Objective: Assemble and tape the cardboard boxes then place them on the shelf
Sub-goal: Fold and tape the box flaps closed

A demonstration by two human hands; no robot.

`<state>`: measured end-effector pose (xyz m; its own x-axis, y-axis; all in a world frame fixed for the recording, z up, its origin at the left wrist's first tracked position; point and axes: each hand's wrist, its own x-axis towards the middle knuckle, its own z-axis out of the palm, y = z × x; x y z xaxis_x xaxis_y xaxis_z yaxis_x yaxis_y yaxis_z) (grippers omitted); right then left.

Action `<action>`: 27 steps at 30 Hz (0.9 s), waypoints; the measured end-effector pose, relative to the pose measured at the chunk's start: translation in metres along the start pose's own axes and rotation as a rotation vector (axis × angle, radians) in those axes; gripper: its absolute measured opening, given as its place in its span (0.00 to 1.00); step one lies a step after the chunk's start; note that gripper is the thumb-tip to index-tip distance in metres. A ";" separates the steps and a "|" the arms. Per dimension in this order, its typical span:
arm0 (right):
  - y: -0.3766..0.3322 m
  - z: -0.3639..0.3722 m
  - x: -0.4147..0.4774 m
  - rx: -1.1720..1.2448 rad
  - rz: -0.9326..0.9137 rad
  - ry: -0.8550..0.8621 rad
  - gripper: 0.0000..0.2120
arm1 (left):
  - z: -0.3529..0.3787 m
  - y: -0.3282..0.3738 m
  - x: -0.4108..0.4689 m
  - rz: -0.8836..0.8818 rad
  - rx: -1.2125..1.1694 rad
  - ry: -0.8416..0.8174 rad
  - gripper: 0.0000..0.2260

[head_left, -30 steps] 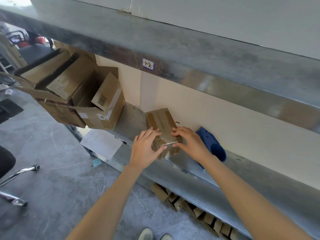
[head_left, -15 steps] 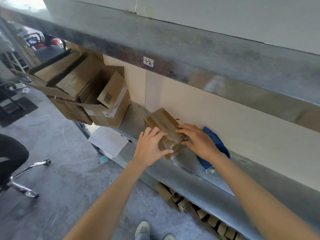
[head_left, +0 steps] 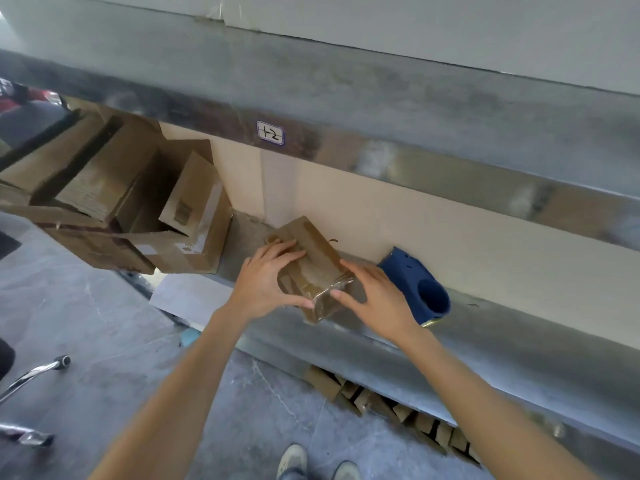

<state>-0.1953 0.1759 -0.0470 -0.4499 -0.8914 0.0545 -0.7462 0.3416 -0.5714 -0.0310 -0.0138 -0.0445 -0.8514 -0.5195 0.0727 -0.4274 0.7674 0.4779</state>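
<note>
Shelving step: left hand (head_left: 268, 278) and right hand (head_left: 381, 301) grip the taped box (head_left: 313, 258) at the shelf's (head_left: 502, 332) front edge; next, probably letting go.

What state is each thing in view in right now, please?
small box: closed and taped, gripped at the shelf edge.
left hand: grips the small box, fingers over its top.
right hand: grips the small box's right side.
large boxes: flaps open, on the shelf's left part.
blue tool: lying on the shelf, not held.
</note>
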 end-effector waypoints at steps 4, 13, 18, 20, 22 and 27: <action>-0.008 -0.007 0.010 -0.038 0.023 0.014 0.29 | -0.003 -0.001 -0.003 0.039 0.147 0.024 0.46; -0.027 0.009 0.014 0.003 0.176 0.099 0.28 | 0.000 -0.011 -0.004 0.104 0.182 0.069 0.42; -0.021 0.005 0.028 0.174 0.217 0.046 0.23 | 0.000 -0.019 -0.006 0.121 0.087 0.130 0.33; -0.018 -0.001 0.031 0.209 0.223 0.032 0.22 | -0.004 -0.019 -0.002 0.079 -0.016 0.164 0.30; -0.015 -0.006 0.034 0.232 0.214 0.006 0.22 | -0.008 -0.019 0.005 0.035 -0.138 0.183 0.29; -0.014 -0.015 0.044 0.364 0.214 -0.069 0.26 | -0.003 -0.018 0.008 -0.025 -0.307 0.201 0.24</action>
<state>-0.2121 0.1367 -0.0248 -0.5325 -0.8341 -0.1441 -0.4122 0.4042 -0.8165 -0.0295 -0.0329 -0.0499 -0.7522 -0.6233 0.2136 -0.3103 0.6211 0.7197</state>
